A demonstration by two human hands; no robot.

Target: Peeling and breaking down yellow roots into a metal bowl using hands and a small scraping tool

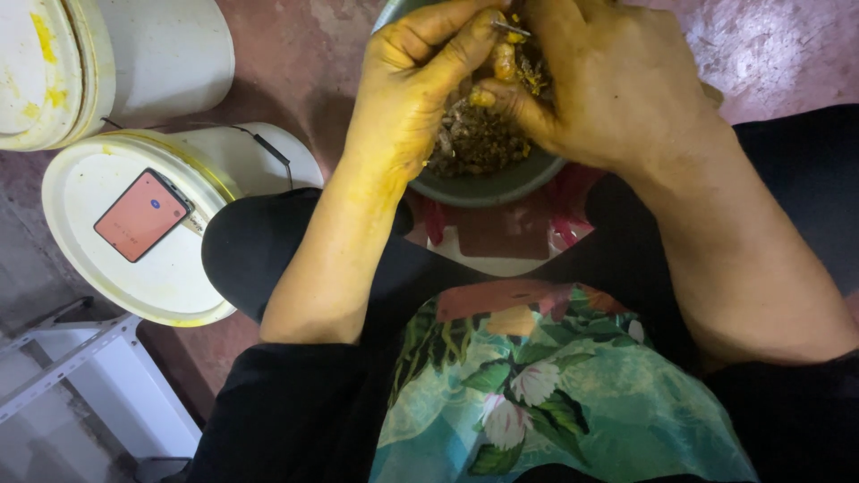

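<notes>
Phone (143, 215) on white lidded bucket (170, 286)

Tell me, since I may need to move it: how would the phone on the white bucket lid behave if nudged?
The phone lies flat on the smooth, yellow-smeared bucket lid, so it would probably slide, not tip or roll. The bucket lies tilted on its side, so the phone might slip off. It looks rigid and thin, likely breakable if dropped.

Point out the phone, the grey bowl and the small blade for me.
phone (143, 215), head view, middle of its orange screen.
grey bowl (488, 188), head view, near rim.
small blade (510, 29), head view, metal tip between the fingers.
</notes>
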